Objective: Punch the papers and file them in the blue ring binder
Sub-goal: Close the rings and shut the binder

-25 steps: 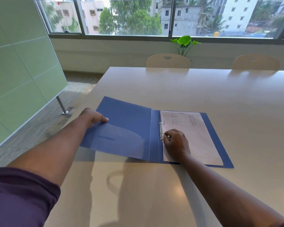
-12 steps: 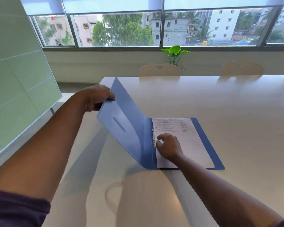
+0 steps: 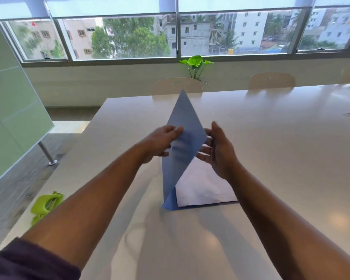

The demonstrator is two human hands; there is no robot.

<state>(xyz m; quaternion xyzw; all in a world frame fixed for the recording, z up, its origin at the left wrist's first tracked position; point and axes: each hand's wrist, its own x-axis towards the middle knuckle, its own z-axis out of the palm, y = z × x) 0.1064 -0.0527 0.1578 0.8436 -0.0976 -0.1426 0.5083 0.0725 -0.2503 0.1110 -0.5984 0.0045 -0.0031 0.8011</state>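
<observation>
Binder: I see the blue binder (image 3: pixel 171 203) lying on the white table (image 3: pixel 271 158), its back half flat and its front cover (image 3: pixel 183 138) raised steeply, leaning over the filed sheets.
Papers: the white papers (image 3: pixel 202 184) lie flat inside the binder, under the raised cover; only their near part shows.
Left hand: my left hand (image 3: pixel 162 143) is on the left face of the cover, about mid-height, fingers curled onto its edge and gripping it. The picture is blurred here, so I cannot make out the thumb.
Right hand: my right hand (image 3: pixel 218 150) is just beside the cover's right edge, palm turned toward it, fingers spread and relaxed. I cannot tell whether the fingertips touch the cover; it holds nothing.
Cover versus hands: the cover stands between the two hands, its top corner well above both.
Punch: a green hole punch (image 3: pixel 46 205) sits near the table's left edge, well apart from the binder.
Background: two chairs (image 3: pixel 176 85) and a plant (image 3: pixel 196 63) stand beyond the table's far side, below the window.
</observation>
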